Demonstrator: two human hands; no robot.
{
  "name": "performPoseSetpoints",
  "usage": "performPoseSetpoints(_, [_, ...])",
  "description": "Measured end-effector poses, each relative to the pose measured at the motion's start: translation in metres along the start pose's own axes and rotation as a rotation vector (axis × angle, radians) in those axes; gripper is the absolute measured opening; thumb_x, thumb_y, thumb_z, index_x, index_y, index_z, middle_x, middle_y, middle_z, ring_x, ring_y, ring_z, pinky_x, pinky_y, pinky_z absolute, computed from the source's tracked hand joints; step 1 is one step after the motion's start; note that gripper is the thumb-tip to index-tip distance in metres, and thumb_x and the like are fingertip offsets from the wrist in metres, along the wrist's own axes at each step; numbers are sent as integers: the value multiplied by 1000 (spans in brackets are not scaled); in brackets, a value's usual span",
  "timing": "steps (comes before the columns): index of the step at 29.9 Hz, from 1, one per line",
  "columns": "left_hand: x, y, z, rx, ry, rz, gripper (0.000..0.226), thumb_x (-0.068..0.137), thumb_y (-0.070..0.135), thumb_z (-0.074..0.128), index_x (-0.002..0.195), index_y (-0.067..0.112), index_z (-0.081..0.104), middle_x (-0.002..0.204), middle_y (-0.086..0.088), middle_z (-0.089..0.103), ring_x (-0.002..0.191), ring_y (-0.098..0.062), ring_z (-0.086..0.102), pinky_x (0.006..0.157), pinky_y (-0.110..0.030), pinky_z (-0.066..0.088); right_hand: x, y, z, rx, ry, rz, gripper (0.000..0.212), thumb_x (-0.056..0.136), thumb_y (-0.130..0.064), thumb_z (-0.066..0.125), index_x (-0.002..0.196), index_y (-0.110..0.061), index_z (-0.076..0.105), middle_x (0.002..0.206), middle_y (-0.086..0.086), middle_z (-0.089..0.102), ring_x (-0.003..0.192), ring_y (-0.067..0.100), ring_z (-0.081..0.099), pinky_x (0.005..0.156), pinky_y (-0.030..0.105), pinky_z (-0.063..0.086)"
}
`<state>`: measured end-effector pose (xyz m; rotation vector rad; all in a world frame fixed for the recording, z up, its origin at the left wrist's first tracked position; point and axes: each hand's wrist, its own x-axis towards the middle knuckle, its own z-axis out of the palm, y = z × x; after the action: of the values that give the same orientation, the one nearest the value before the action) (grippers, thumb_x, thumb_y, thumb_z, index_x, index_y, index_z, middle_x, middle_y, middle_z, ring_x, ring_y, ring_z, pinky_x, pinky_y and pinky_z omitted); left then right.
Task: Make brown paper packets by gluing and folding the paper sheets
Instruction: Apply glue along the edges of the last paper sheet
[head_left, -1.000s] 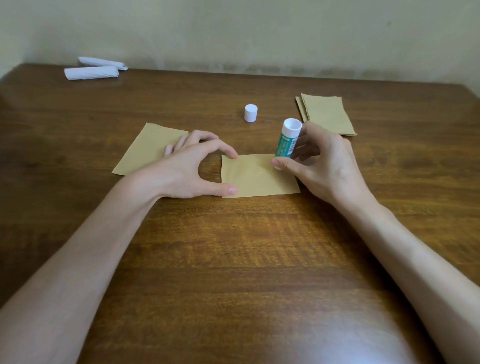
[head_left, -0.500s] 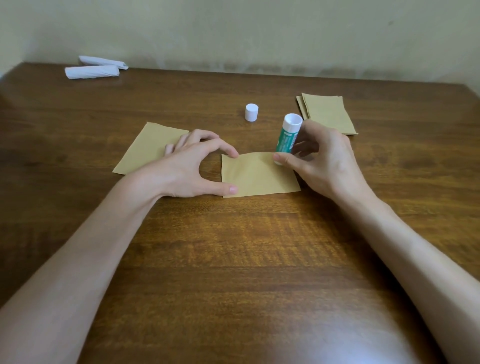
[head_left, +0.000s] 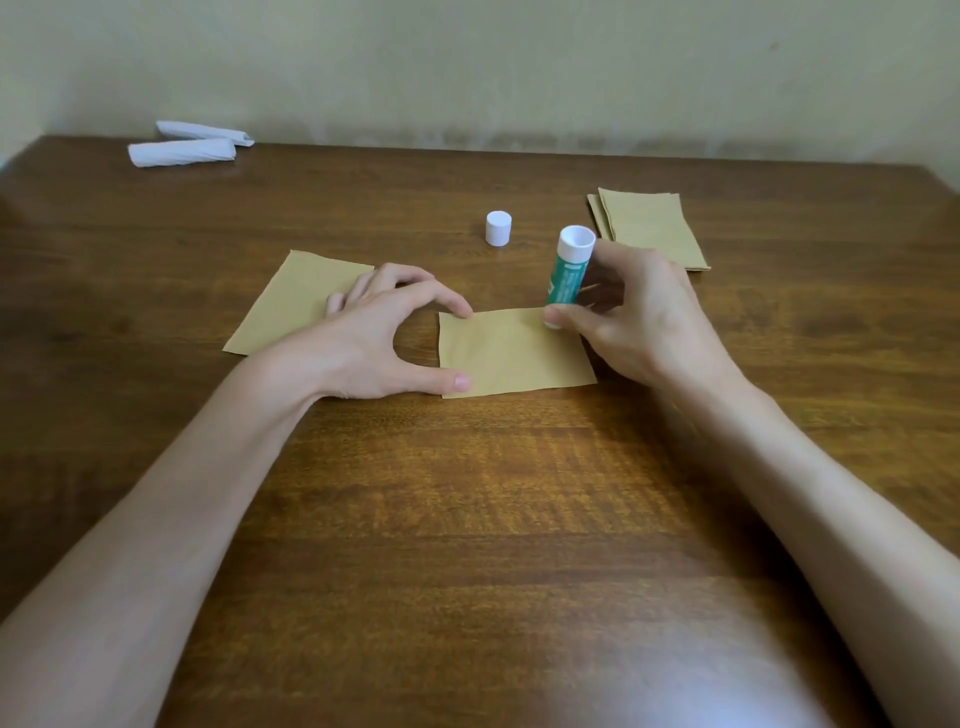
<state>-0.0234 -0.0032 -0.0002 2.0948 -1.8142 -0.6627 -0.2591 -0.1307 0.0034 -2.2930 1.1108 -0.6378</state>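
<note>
We hold the glue stick (head_left: 569, 270) in our right hand (head_left: 644, 322), thumb and fingers closed round its green barrel. It stands almost upright, tilted a little to the right. Its top end is a white ring that looks hollow, and we cannot tell what is inside. The lower white end meets the far right edge of the middle sheet (head_left: 514, 353), but our thumb covers part of it, so the contact itself is hard to make out. The white cap (head_left: 498, 227) stands on its own farther back on the table (head_left: 467, 519), apart from the stick.

Our left hand (head_left: 384, 338) is spread in a wide arch. Thumb tip and forefinger tip press on the two left corners of the middle sheet, while the other fingers rest on a second sheet (head_left: 296, 301) lying just to the left. That hand hides the second sheet's near right part.

The middle sheet is brown, flat and roughly rectangular, lying in the centre of the table between our hands. We cannot see whether it is one layer or folded. At the far right lies a small stack (head_left: 649, 228) of the same brown paper, its edges slightly offset, with its near left corner hidden behind our right hand.

Two white rolls (head_left: 182, 152) lie at the far left, near the wall (head_left: 467, 67). What they are made of we cannot tell.
</note>
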Motion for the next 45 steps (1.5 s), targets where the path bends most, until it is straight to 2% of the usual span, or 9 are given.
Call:
performPoseSetpoints(3, [0,0,0,2,-3,-1,63,74,66,78,130,59,51,153,19,25,148,-10,19,110,-35,13,1,2,3,21,47,1,43,80,-48,88,113,-27,69,102,-12,73,97,8,69,90,40,61])
performPoseSetpoints(7, [1,0,0,9,-3,-2,63,74,66,78,130,58,51,153,19,25,148,-10,19,110,-36,13,2,0,5,23,59,22,44,81,-43,89,113,-23,68,103,-11,72,93,3,67,82,27,58])
performPoseSetpoints(14, [0,0,0,3,-10,-2,63,75,66,78,131,59,50,154,18,24,148,-10,19,110,-36,13,3,-1,3,35,-9,34,34,92,-20,82,122,-26,68,122,-7,72,112,5,62,100,31,53])
performPoseSetpoints(21, [0,1,0,11,-13,-6,63,74,67,77,131,59,50,155,18,24,148,-9,19,109,-34,12,2,-5,7,8,76,21,39,87,-38,86,118,-25,67,106,-10,72,96,4,68,85,26,59])
performPoseSetpoints(26, [0,1,1,8,-16,-7,63,75,66,78,131,59,50,154,19,24,148,-9,18,111,-36,13,1,-2,15,-14,166,50,41,82,-47,89,105,-22,65,98,-10,72,83,0,65,73,21,53])
performPoseSetpoints(30, [0,-1,1,4,-6,1,62,75,65,79,130,59,51,149,22,24,146,-6,18,108,-32,11,0,1,13,173,212,99,44,84,-52,85,112,-22,70,104,-13,74,91,1,71,78,22,58])
performPoseSetpoints(33, [1,-2,1,2,-13,1,62,75,65,79,130,60,50,149,22,24,146,-7,18,108,-33,12,-2,0,3,362,246,151,34,92,-39,82,119,-21,73,109,-15,75,98,-1,71,89,27,61])
performPoseSetpoints(39, [0,-1,1,0,-8,-1,61,75,66,79,129,60,51,152,20,24,148,-9,18,108,-33,12,-11,6,-19,436,90,174,25,97,-34,76,122,-29,74,117,-12,74,115,5,68,105,39,57])
performPoseSetpoints(45, [0,-1,0,-5,-7,-1,61,75,65,79,129,60,51,151,21,24,147,-8,18,109,-33,12,-16,8,-19,205,-50,-55,28,98,-35,74,119,-16,75,114,-9,76,102,8,73,94,32,59])
